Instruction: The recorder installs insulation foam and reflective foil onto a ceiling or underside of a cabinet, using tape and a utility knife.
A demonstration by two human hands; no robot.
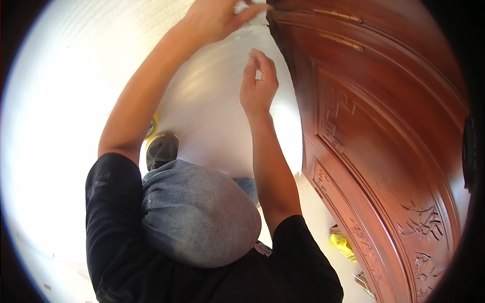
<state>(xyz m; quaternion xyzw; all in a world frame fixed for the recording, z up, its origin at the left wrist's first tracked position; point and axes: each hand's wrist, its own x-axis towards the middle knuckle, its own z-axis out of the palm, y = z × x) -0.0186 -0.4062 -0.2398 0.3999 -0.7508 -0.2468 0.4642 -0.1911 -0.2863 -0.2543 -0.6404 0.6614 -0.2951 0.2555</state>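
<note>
A pale, shiny sheet (217, 101) spreads in front of me along the edge of a reddish-brown carved wooden cabinet (348, 131). My left hand (214, 20) reaches to the top of the view. One of its digits stretches toward the cabinet's upper corner, and a bit of white shows between its digits; the rest is cut off. Lower and to the right, my right hand (260, 86) is raised over the sheet. Its thumb and fingers curl together in a pinch with a small gap inside. Whatever may be between those fingertips is too small to make out.
Two brass-coloured hinges (341, 43) sit on the cabinet's upper part. By my dark shoe (162, 149) lies a yellow ring-shaped roll (153, 126), partly behind my left arm. Something yellow (343, 247) is low beside the cabinet, near a wire rack (362, 282). Strong glare washes out the left side.
</note>
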